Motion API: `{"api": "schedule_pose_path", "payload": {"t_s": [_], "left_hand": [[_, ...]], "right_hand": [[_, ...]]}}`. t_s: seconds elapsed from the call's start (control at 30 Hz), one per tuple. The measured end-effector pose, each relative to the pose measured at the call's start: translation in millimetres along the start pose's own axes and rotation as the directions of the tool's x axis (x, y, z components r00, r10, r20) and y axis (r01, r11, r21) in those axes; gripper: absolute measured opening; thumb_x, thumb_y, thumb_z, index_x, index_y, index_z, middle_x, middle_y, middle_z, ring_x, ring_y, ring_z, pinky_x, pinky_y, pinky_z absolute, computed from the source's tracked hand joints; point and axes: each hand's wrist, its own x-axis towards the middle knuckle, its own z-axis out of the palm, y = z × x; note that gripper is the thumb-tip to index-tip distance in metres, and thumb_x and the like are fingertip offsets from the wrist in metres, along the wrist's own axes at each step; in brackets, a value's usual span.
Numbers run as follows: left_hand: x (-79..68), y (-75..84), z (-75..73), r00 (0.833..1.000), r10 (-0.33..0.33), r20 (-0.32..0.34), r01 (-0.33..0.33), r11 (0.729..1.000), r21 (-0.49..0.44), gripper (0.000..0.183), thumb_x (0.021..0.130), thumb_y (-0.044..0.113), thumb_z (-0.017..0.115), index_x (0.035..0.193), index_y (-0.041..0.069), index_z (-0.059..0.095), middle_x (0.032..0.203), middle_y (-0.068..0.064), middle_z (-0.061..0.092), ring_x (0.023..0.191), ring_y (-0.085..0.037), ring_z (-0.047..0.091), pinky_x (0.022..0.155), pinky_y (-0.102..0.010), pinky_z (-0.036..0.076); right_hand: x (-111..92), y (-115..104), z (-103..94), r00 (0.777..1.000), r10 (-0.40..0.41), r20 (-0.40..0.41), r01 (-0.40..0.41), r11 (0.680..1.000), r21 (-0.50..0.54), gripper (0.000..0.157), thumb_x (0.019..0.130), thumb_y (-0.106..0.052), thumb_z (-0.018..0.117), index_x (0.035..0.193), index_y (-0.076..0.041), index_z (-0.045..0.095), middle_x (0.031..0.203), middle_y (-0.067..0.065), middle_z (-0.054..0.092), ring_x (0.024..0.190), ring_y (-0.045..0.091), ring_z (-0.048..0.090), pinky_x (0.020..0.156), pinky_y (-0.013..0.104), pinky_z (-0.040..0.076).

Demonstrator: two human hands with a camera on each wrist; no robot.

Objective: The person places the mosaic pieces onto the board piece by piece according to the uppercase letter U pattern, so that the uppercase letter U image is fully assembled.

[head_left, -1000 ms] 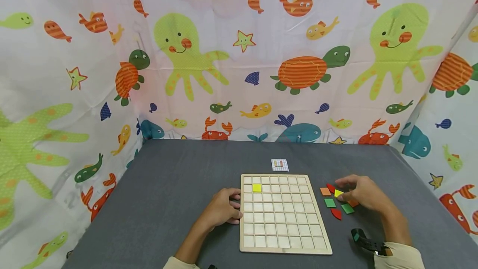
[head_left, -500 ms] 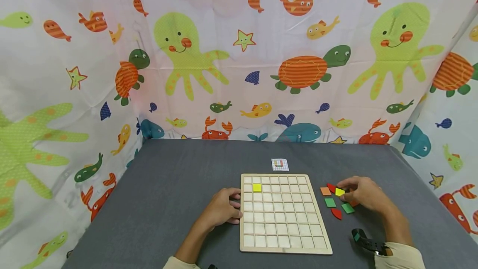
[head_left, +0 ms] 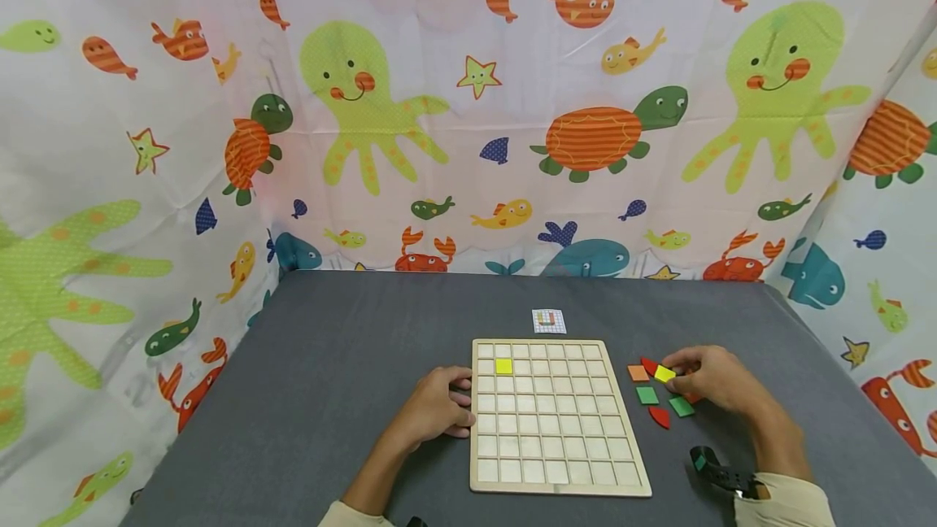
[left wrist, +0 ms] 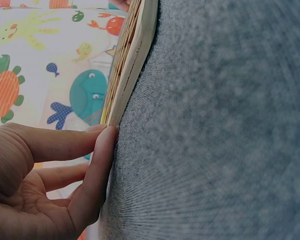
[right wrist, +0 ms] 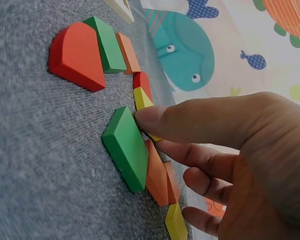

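Observation:
A wooden grid board [head_left: 554, 489] lies on the table with one yellow square block [head_left: 503, 366] in its upper left part. My left hand [head_left: 437, 405] is at the board's left side; in the left wrist view the thumb and a finger [left wrist: 106, 145] hold its edge. My right hand [head_left: 713, 376] is over the loose blocks right of the board. Its thumb and fingers pinch another yellow block [head_left: 664, 374], which the thumb partly covers in the right wrist view. Close to it lie a green block [right wrist: 125, 150], an orange block [right wrist: 156, 175] and a red block [head_left: 648, 365].
A small printed card [head_left: 548, 321] with a coloured pattern on a grid lies behind the board. Left of the right hand are an orange square [head_left: 638, 373], a green block [head_left: 647, 395] and a rounded red block [head_left: 660, 417]. A patterned curtain [head_left: 468, 128] hangs behind the grey table [head_left: 351, 332].
The yellow block at the right fingertips has shifted slightly and turned. The right hand has moved a little with it; the left hand stays at the board's edge.

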Motion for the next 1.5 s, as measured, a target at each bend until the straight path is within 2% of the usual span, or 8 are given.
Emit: {"api": "schedule_pose_path", "payload": {"t_s": [0.37, 0.73, 1.1, 1.27, 1.5], "left_hand": [[0.0, 0.7, -1.0, 1.0, 0.0, 0.0, 0.0, 1.0, 0.001, 0.07, 0.08, -0.016, 0.077, 0.146, -0.01, 0.054, 0.131, -0.023, 0.06, 0.105, -0.028, 0.067, 0.064, -0.037, 0.067], [0.3, 0.6, -1.4, 1.0, 0.008, -0.007, -0.008, 1.0, 0.001, 0.07, 0.08, -0.016, 0.077, 0.146, -0.01, 0.055, 0.13, -0.022, 0.06, 0.103, -0.027, 0.068, 0.064, -0.037, 0.068], [0.9, 0.2, -0.9, 1.0, 0.001, -0.006, -0.001, 1.0, 0.003, 0.07, 0.081, -0.016, 0.078, 0.146, -0.008, 0.055, 0.13, -0.02, 0.06, 0.102, -0.026, 0.068, 0.064, -0.037, 0.067], [0.7, 0.2, -0.6, 1.0, -0.001, -0.01, 0.001, 1.0, -0.004, 0.07, 0.08, -0.017, 0.077, 0.146, -0.008, 0.056, 0.129, -0.021, 0.06, 0.102, -0.026, 0.068, 0.063, -0.037, 0.067], [0.3, -0.1, -0.7, 1.0, -0.003, -0.014, 0.003, 1.0, -0.002, 0.07, 0.079, -0.017, 0.077, 0.145, -0.008, 0.056, 0.127, -0.021, 0.06, 0.1, -0.025, 0.068, 0.062, -0.037, 0.067]], "right_hand": [[0.8, -3.0, -0.6, 1.0, 0.022, 0.01, -0.022, 0.999, 0.024, 0.036, 0.094, -0.023, 0.077, 0.121, 0.001, 0.075, 0.104, 0.009, 0.067, 0.096, 0.027, 0.057, 0.072, 0.033, 0.048], [4.1, -5.4, 0.9, 1.0, 0.008, -0.015, -0.008, 1.0, -0.012, 0.039, 0.095, -0.027, 0.077, 0.124, 0.0, 0.074, 0.108, 0.012, 0.068, 0.098, 0.027, 0.058, 0.073, 0.033, 0.051], [6.4, -16.6, 6.4, 0.999, -0.025, -0.046, 0.024, 0.999, -0.026, 0.037, 0.095, -0.027, 0.077, 0.124, -0.004, 0.075, 0.114, 0.015, 0.072, 0.099, 0.028, 0.064, 0.075, 0.034, 0.056], [8.3, -24.2, 11.0, 0.998, -0.049, -0.04, 0.047, 0.998, -0.031, 0.036, 0.095, -0.028, 0.077, 0.122, -0.005, 0.077, 0.113, 0.014, 0.072, 0.098, 0.027, 0.063, 0.075, 0.034, 0.055], [9.5, -36.5, 20.5, 0.994, -0.091, -0.053, 0.092, 0.996, 0.014, 0.034, 0.095, -0.026, 0.079, 0.121, -0.004, 0.077, 0.116, 0.014, 0.07, 0.098, 0.025, 0.067, 0.077, 0.035, 0.059]]}}
